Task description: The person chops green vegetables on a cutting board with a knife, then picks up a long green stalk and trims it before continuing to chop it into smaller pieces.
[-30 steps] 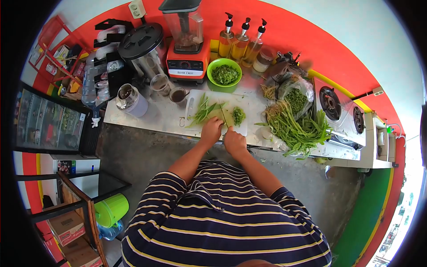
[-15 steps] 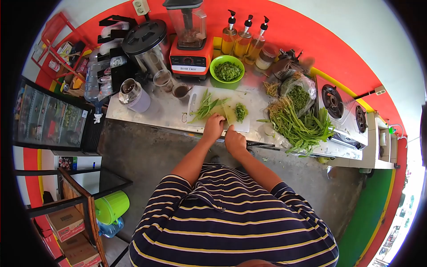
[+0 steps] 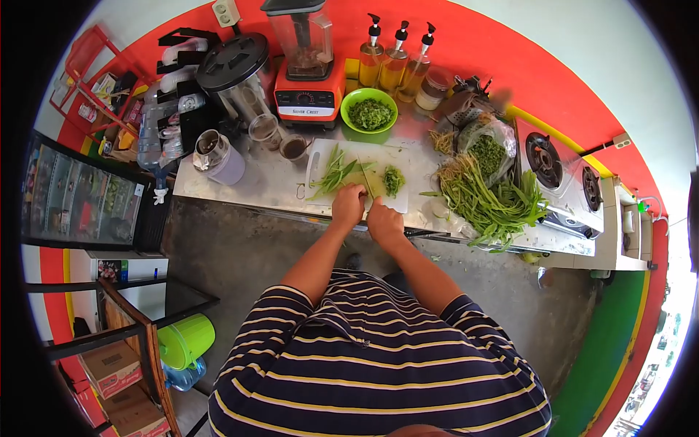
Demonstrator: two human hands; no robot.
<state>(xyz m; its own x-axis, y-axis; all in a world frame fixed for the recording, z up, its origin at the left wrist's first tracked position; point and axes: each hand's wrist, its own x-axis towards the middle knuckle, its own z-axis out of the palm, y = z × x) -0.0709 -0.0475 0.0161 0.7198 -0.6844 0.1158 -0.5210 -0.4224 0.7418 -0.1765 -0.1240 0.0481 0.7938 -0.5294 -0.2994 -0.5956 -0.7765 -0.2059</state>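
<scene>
My left hand (image 3: 350, 206) is closed on the near ends of long green leaf stalks (image 3: 336, 173), which fan out over the left half of a white cutting board (image 3: 389, 154). My right hand (image 3: 385, 221) grips the handle of a knife (image 3: 366, 180). Its blade lies just right of my left fingers, pointing away from me and slightly left. A small heap of chopped greens (image 3: 394, 180) rests on the board to the right of the blade. Beyond the board stands a lime-green bowl (image 3: 370, 136) holding more chopped greens (image 3: 369, 114).
A bundle of leafy greens with roots (image 3: 489, 200) lies right of the board, near a gas stove (image 3: 540, 162). Behind are a red blender (image 3: 309, 95) and pump bottles (image 3: 394, 65). Cups (image 3: 294, 148) and a metal-topped container (image 3: 218, 158) stand left.
My right hand has pushed the knife a little forward, and the blade now leans more to the left. My left hand stays nearly in place on the stalks.
</scene>
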